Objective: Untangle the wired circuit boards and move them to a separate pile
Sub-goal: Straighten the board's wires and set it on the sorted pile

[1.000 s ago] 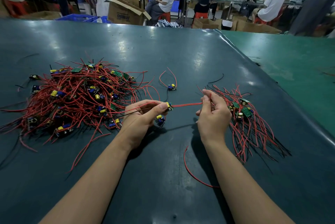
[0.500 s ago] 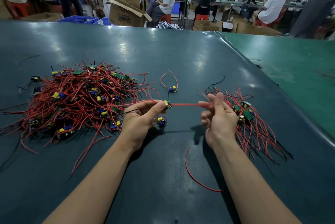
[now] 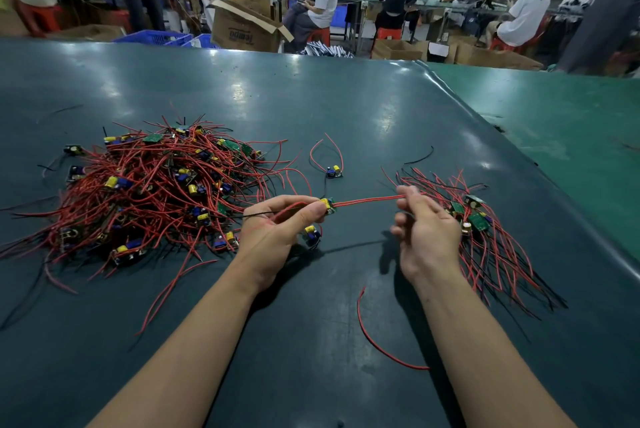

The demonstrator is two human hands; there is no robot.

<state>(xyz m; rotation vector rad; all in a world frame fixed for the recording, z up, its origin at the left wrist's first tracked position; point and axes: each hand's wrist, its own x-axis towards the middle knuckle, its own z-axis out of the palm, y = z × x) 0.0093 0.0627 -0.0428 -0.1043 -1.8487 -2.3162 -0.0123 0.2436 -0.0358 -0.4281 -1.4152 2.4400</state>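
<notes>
The left hand (image 3: 277, 230) pinches a small circuit board (image 3: 328, 206) between thumb and forefinger, its other fingers curled beneath. From the board a pair of red wires (image 3: 367, 200) runs taut to the right hand (image 3: 427, 232), whose fingertips (image 3: 403, 192) pinch the far end. Just left of the left hand lies the tangled pile of wired boards (image 3: 152, 192); just beyond the right hand lies the sorted pile (image 3: 485, 230). One lone board (image 3: 334, 172) sits past the fingers on the dark green table (image 3: 346, 109).
</notes>
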